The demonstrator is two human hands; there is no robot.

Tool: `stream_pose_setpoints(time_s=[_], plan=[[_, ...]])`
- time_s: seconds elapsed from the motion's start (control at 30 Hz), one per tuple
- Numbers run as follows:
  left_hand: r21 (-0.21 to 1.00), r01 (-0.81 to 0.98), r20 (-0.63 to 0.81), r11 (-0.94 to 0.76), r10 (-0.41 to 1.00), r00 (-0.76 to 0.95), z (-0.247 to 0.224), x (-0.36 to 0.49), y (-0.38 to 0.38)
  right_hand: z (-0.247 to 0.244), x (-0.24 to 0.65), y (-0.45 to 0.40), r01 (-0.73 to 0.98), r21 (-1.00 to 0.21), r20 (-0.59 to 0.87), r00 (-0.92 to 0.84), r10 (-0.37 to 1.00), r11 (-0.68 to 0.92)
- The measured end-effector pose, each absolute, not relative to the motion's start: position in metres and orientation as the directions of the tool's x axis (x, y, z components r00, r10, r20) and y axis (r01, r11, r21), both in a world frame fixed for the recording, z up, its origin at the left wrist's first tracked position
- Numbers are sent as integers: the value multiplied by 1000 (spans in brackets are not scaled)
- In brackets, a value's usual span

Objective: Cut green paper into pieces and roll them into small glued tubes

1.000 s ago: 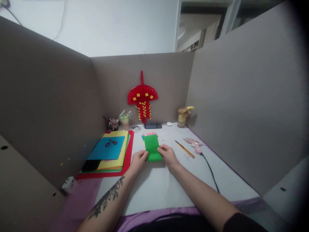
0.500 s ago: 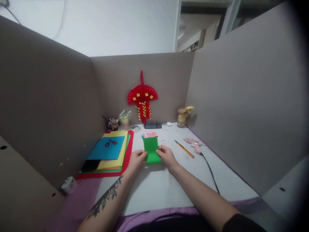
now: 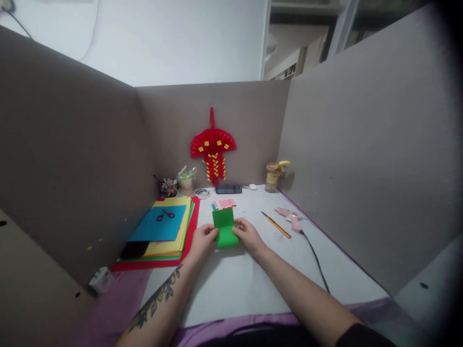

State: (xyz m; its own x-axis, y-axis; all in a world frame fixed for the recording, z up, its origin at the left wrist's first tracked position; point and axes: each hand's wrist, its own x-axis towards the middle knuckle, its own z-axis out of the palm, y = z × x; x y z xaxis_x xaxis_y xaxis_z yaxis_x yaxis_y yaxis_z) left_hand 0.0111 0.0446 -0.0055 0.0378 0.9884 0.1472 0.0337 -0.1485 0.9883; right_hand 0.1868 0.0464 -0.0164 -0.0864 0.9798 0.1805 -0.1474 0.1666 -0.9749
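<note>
A strip of green paper (image 3: pixel 224 226) is held between my two hands over the middle of the white tabletop. Its far part stands up and its near end curls over. My left hand (image 3: pixel 205 238) pinches the paper's left edge between thumb and fingers. On the opposite edge, my right hand (image 3: pixel 249 235) grips with its thumb on the near face and fingers behind. Just past the paper lies a row of small pink paper rolls (image 3: pixel 227 203), with a blue roll (image 3: pixel 213 207) at its left end.
Left is a stack of coloured paper (image 3: pixel 188 221) topped by red-handled scissors (image 3: pixel 165 215). Right are a pencil (image 3: pixel 276 225) and a pink glue gun (image 3: pixel 294 222) with a black cord (image 3: pixel 317 258). A cup (image 3: pixel 272 178) stands at the back. Grey partitions (image 3: pixel 347 168) surround the table.
The upright part of the green paper has bent lower and toward me, baring more of the pink rolls behind it. Both hands keep their hold. The view has shifted very slightly.
</note>
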Motion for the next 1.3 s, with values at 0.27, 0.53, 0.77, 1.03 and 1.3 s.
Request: stream_pose_setpoints(time_s=[0.27,0.53,0.77,1.03,1.3], plan=[[976,46,212,-212,977,4,-9,7,47,-17,189,46,-42,-970,241,-52,969,239],[986,33,159,-163,982,100,-10,9,47,-24,191,53,-49,-970,234,72,969,238],[992,-7,129,-130,982,135,-11,9,48,-27,192,55,-17,-974,225,108,968,228],[992,-15,128,-127,977,172,-10,10,47,-25,190,54,-27,-976,213,114,970,218],[995,-25,101,-98,982,159,-5,11,45,-26,190,55,-35,-975,213,117,970,218]])
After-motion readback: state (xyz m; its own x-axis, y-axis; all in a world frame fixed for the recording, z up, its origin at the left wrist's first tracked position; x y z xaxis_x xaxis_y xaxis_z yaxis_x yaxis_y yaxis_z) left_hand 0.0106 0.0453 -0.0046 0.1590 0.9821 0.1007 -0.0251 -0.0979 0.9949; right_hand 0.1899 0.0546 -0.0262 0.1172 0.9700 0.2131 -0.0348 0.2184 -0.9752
